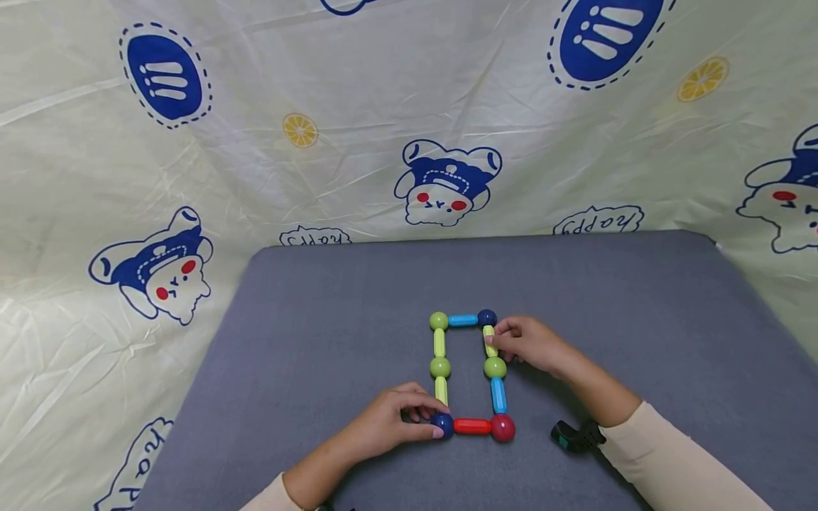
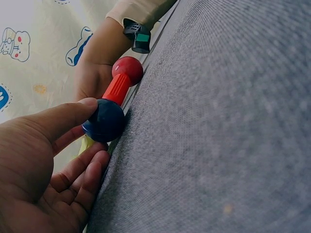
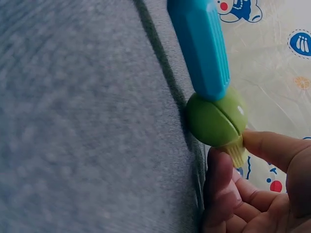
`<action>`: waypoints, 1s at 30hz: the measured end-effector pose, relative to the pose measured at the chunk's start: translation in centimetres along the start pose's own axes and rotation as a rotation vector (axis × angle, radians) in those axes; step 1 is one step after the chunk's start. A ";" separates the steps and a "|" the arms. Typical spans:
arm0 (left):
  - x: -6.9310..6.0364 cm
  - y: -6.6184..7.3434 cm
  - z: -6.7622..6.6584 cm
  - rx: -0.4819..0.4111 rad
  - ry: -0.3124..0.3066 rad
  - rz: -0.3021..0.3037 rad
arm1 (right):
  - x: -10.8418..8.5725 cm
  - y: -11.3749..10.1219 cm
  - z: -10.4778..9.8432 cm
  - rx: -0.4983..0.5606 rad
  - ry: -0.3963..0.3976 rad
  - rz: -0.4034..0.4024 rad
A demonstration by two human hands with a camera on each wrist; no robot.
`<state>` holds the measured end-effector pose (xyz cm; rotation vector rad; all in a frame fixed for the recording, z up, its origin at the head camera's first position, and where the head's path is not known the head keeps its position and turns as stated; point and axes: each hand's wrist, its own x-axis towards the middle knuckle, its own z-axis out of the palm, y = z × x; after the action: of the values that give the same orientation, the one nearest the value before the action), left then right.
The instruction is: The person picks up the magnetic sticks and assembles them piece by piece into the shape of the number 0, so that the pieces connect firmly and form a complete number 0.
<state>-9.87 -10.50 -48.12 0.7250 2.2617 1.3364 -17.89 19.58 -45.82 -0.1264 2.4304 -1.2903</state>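
A rectangle of joined balls and rods lies flat on the grey table. My left hand (image 1: 397, 419) pinches the dark blue ball (image 2: 104, 120) at its near left corner, thumb on one side and fingers on the other. From that ball a red rod (image 1: 473, 426) runs to a red ball (image 1: 503, 428). On the far right side my right hand (image 1: 529, 343) pinches a yellow-green rod (image 1: 489, 343) between a second dark blue ball (image 1: 487, 317) and a green ball (image 3: 216, 116). A blue rod (image 3: 200, 48) links that green ball to the red one.
Two more green balls (image 1: 439, 367) and yellow-green rods (image 1: 439, 343) form the left side, with a blue rod (image 1: 463, 320) across the far end. A dark strap device (image 1: 575, 436) sits at the right wrist. Behind the grey table (image 1: 332, 298) hangs a printed sheet (image 1: 358, 184).
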 end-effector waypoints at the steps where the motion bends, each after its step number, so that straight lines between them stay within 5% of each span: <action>1: 0.0 0.0 0.0 -0.002 0.000 -0.001 | 0.0 0.0 0.0 -0.009 0.005 0.005; 11: 0.0 0.0 0.0 -0.018 0.001 0.001 | 0.0 0.2 0.4 -0.081 0.052 0.004; 21: -0.1 0.2 0.0 -0.016 0.009 -0.003 | -0.3 0.4 0.6 0.057 0.014 0.040; 30: -0.2 0.1 0.0 -0.009 0.009 -0.006 | -0.3 0.7 0.9 0.063 0.020 0.047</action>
<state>-9.65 -10.57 -48.01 0.7104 2.2614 1.3488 -17.27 19.34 -46.73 -0.0388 2.3909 -1.3521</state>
